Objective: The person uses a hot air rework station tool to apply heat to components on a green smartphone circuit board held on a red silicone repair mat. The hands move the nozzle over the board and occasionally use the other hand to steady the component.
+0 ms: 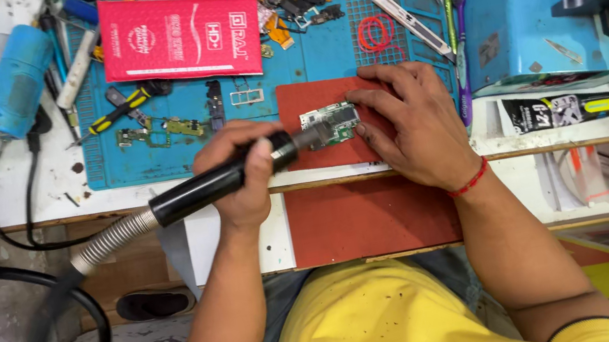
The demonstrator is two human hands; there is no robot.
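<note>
Counts, bench top:
- Hands: 2, left hand (pixel 243 175) and right hand (pixel 405 124).
- Hot-air handpiece (pixel 219 182): 1.
- Circuit boards: 2, one small board (pixel 331 122) on the red mat (pixel 323 155), one green board (pixel 160 130) on the blue mat (pixel 325 50).
- Red flat package (pixel 181 37): 1.
- Red rubber band (pixel 376 33): 1.

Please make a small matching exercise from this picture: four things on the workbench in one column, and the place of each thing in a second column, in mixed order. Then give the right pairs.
Things
1. circuit board
2. hot-air tool
3. red rubber band
4. pink flat package

Places
A. on the blue mat, beyond the right hand
B. held in the left hand
C. at the far side of the blue mat, left of centre
D. on the red pad, under the right hand's fingers

Pairs: 1-D, 2-B, 3-A, 4-C
</note>
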